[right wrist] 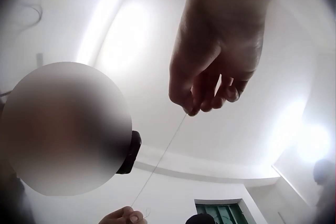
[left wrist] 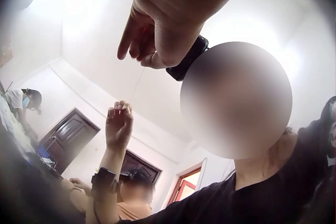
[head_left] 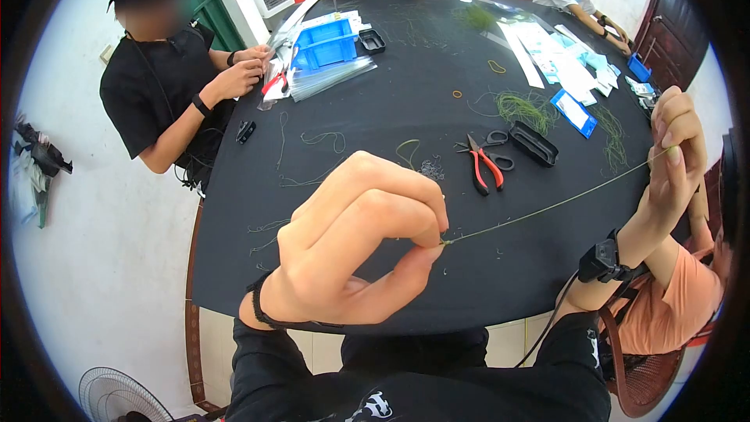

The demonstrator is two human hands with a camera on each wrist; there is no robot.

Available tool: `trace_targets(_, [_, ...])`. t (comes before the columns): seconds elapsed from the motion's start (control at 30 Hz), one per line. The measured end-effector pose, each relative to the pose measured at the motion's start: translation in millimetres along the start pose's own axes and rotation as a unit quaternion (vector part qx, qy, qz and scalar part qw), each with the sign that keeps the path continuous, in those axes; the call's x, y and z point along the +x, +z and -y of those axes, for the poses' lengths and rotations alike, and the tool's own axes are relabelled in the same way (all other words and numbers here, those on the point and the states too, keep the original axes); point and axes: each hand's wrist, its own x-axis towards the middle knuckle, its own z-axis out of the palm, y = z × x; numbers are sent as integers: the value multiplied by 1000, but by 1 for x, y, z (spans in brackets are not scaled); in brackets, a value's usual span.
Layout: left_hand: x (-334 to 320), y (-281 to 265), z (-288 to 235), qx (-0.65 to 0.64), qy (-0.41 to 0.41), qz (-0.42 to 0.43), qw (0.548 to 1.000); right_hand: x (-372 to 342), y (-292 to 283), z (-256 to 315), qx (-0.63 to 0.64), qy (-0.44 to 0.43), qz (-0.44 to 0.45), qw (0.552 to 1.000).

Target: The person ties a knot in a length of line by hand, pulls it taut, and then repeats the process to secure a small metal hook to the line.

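A fine thread (head_left: 558, 204) is held stretched above the table (head_left: 422, 94), slanting up from the left hand (head_left: 355, 246) to the right hand (head_left: 678, 137). Its near end is pinched between the left thumb and forefinger, whose tips are pressed together; the other fingers of that hand are bent. The far end is gripped by the right thumb and fingertips, with that hand raised at the table's right side and its fingers curled inward. In both wrist views the thread is seen only as a faint line. On the dark cloth beyond the thread, red-handled pliers (head_left: 494, 174) are laid with their handles towards the person, and scissors (head_left: 489, 150) are placed just beside them, near a black tray (head_left: 533, 143). A small dark pile (head_left: 431, 170) is seen beyond the left hand, with a green loop (head_left: 408, 152) near it. Farther back, a green tangle (head_left: 527, 109) is spread beside a blue packet (head_left: 573, 113), and a blue basket (head_left: 324, 43) is set at the far left among clear plastic sleeves (head_left: 332, 80).
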Motion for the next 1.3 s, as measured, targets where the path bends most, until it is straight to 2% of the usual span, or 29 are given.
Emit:
trace_targets(0.37, [-2, -3, 0, -10, 8, 14, 1000, -14, -12, -26, 127, 76, -135, 980])
trace_targets(0.57, [-2, -4, 1, -12, 9, 12, 1000, -17, -13, -41, 134, 67, -238, 960])
trace_targets(0.67, [-1, -5, -1, 1, 9, 13, 1000, -21, -22, -48, 192, 93, -256, 943])
trace_targets(0.77, [-1, -5, 0, -5, 11, 11, 1000, -21, -22, -56, 190, 115, -297, 929])
trace_targets(1.3, [-1, -2, 0, -1, 4, 6, 1000, -31, -34, -72, 210, 133, -357, 900])
